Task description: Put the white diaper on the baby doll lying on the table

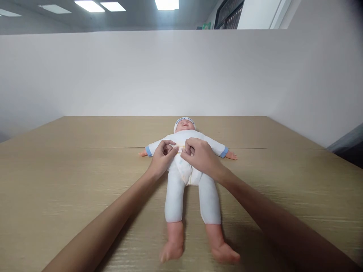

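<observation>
A baby doll (187, 166) is laid on its back at the centre of the frame, on a wooden tabletop (56, 181), head towards the upper middle and bare feet towards the lower edge. It is dressed in a white suit with blue cuffs and a white cap (184, 121); its arms are spread out to both sides.

Both hands are brought together over the doll's chest, just below the chin. The left hand (162, 155) is closed in a narrow pinch grip on the garment's front, and the right hand (200, 155) is likewise closed on the cloth just beside it, fingertips almost touching. A thin yellowish line is seen between them; whether it is a trim, a fastener or a tape cannot be told.

Judging by this, a small closure or edge at the chest is being worked. It is best done with the cloth held taut between the two pinches, the pull kept short and level so that the doll is not dragged across the tabletop, and the wrists kept low so that the spot stays in sight.
</observation>
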`<state>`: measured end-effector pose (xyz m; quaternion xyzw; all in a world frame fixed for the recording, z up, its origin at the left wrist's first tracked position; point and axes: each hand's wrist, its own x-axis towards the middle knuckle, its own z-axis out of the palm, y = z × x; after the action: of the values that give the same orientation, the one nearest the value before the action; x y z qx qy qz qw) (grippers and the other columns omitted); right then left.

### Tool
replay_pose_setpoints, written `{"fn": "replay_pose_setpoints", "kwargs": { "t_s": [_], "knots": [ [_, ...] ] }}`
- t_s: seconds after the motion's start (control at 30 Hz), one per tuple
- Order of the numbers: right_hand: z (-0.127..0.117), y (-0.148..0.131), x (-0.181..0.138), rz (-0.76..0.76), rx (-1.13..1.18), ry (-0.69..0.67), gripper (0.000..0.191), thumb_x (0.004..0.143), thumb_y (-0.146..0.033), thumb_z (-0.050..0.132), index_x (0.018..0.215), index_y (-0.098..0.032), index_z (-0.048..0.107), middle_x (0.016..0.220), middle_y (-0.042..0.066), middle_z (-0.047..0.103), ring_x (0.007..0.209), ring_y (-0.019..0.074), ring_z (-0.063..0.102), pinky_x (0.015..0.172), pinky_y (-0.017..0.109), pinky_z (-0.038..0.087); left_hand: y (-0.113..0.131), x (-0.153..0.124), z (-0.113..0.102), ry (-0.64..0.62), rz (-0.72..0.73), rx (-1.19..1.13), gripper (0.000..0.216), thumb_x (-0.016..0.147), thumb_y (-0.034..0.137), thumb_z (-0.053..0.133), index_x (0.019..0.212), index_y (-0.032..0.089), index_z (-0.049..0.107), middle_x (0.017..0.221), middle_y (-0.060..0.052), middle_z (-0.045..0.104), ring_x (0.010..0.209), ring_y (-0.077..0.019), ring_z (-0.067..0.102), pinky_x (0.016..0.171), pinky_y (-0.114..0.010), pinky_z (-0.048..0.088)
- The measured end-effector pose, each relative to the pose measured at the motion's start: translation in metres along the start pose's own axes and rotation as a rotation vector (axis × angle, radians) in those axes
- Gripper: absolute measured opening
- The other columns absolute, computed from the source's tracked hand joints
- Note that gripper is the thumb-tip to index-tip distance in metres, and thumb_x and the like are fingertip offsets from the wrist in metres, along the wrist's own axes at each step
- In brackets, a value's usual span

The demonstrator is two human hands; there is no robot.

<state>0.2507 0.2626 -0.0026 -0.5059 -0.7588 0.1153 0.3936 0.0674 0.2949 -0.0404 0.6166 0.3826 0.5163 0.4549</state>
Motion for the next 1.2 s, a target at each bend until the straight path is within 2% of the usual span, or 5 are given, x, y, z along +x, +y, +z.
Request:
{"fn": "replay_pose_setpoints", "kwargs": {
  "t_s": [0.17, 0.4, 0.7, 0.9, 1.2],
  "knots": [
    [-0.027, -0.027, -0.068, -0.285, 0.004, -0.077, 0.034, 0.107, -0.03, 0.055, 0.074, -0.026, 0.046, 0.074, -0.001, 0.055, 0.074, 0.0194, 0.052, 0.072, 0.035, 0.04, 0.049, -0.047, -0.015, 0.026, 0.25, 0.353, 0.019, 0.106, 0.043, 0.061, 0.103, 0.025, 0.065, 0.101, -0.002, 0.067, 0.084, -0.019, 0.055, 0.085, -0.035, 0.043],
    [-0.046, -0.017, -0.137, -0.118, -0.053, -0.375, 0.02, 0.107, -0.029, 0.057, 0.09, -0.025, 0.066, 0.088, 0.003, 0.073, 0.085, 0.0226, 0.067, 0.077, 0.036, 0.048, 0.056, -0.107, -0.015, -0.592, 0.255, 0.836, 0.025, 0.108, 0.04, 0.056, 0.094, 0.026, 0.07, 0.094, -0.003, 0.076, 0.094, -0.0264, 0.059, 0.091, -0.043, 0.037],
    [-0.017, -0.003, -0.115, 0.071, -0.261, -0.2, 0.01, 0.102, -0.032, 0.066, 0.096, -0.024, 0.067, 0.078, 0.0, 0.068, 0.065, 0.0199, 0.061, 0.062, 0.034, 0.036, 0.033, -0.086, -0.007, -0.31, 0.066, 0.882, 0.036, 0.101, 0.057, 0.064, 0.088, 0.024, 0.059, 0.081, -0.002, 0.065, 0.082, -0.0259, 0.059, 0.086, -0.041, 0.039],
    [-0.002, -0.007, -0.122, 0.058, -0.346, -0.17, 0.015, 0.097, -0.025, 0.071, 0.112, -0.024, 0.07, 0.111, 0.007, 0.071, 0.084, 0.0249, 0.072, 0.067, 0.035, 0.048, 0.022, -0.09, 0.004, -0.21, 0.125, 0.921, 0.034, 0.103, 0.045, 0.063, 0.076, 0.024, 0.061, 0.072, -0.001, 0.064, 0.076, -0.0246, 0.058, 0.081, -0.04, 0.036],
    [-0.007, -0.002, -0.121, 0.093, -0.233, -0.172, 0.039, 0.09, -0.021, 0.074, 0.127, -0.028, 0.065, 0.146, 0.009, 0.065, 0.107, 0.03, 0.076, 0.083, 0.042, 0.059, 0.024, -0.091, 0.0, -0.218, 0.201, 0.625, 0.019, 0.107, 0.034, 0.055, 0.093, 0.025, 0.063, 0.131, -0.01, 0.068, 0.117, -0.031, 0.059, 0.102, -0.045, 0.045]
  ]
}}
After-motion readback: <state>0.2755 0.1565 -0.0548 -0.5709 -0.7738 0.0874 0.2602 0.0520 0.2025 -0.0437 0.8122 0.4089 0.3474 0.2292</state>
